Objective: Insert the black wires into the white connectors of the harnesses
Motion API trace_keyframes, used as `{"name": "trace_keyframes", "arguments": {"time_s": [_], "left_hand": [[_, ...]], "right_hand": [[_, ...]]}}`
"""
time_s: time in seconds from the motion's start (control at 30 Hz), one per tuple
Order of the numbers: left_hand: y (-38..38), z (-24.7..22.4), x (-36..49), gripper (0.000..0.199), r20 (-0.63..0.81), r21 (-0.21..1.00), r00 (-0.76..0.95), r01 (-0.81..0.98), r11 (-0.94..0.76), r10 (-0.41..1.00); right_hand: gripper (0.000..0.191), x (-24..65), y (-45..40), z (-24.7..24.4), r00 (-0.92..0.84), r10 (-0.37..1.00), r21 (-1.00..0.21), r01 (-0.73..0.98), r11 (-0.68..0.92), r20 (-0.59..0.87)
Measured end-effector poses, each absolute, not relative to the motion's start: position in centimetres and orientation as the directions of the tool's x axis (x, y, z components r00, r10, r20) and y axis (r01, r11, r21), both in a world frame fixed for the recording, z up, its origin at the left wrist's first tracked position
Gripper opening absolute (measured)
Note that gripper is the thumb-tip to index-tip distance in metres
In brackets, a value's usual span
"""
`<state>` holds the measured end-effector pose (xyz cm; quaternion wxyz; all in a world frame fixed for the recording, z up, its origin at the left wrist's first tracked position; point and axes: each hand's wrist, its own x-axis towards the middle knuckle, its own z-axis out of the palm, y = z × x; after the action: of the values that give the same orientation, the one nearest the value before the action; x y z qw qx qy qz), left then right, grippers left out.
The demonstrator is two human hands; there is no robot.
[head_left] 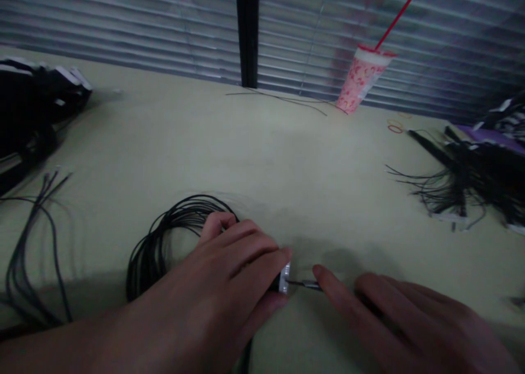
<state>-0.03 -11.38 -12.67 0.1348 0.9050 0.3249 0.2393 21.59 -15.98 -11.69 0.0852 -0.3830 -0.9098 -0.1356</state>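
My left hand [229, 286] is closed on a small white connector [284, 281], which pokes out between thumb and forefinger. A looped bundle of thin black wires [150, 253] lies on the table beside and under that hand. In my right hand [394, 314] is a slim pointed tool [311, 285] with a metal collar, its forefinger stretched along it. The tool's thin tip meets the connector's right face; whether it goes inside a slot cannot be made out. Most of the tool's handle is hidden by the fingers.
Loose black wires [30, 248] lie at the left, below a dark pile of wiring [24, 111]. More wire harnesses [459, 182] lie at the right. A pink cup [363, 81] with a red straw stands at the back, near the window blinds [123, 29].
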Motion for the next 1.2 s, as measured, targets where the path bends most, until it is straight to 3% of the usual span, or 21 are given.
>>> {"name": "trace_keyframes", "arguments": {"time_s": [0.27,0.57,1.07,1.2], "left_hand": [[-11.24,-12.56,-0.08,0.021,0.301,0.421,0.682,0.532,-0.735,0.666],[-11.35,-12.48,-0.20,0.023,0.254,0.445,0.701,0.526,-0.724,0.666],[-11.64,-12.46,0.24,0.020,0.263,0.482,0.667,0.535,-0.694,0.697],[-11.82,-12.73,0.52,0.019,0.268,0.500,0.645,0.542,-0.676,0.716]], "right_hand": [[0.036,22.23,-15.71,-12.19,-0.685,0.717,0.026,0.725,0.688,0.127],[0.043,22.09,-16.10,-12.19,-0.713,0.692,0.135,0.701,0.700,0.112],[0.040,21.69,-16.04,-11.95,-0.675,0.724,0.108,0.738,0.666,0.141],[0.035,21.58,-16.07,-12.09,-0.642,0.706,0.078,0.754,0.653,0.300]]}}
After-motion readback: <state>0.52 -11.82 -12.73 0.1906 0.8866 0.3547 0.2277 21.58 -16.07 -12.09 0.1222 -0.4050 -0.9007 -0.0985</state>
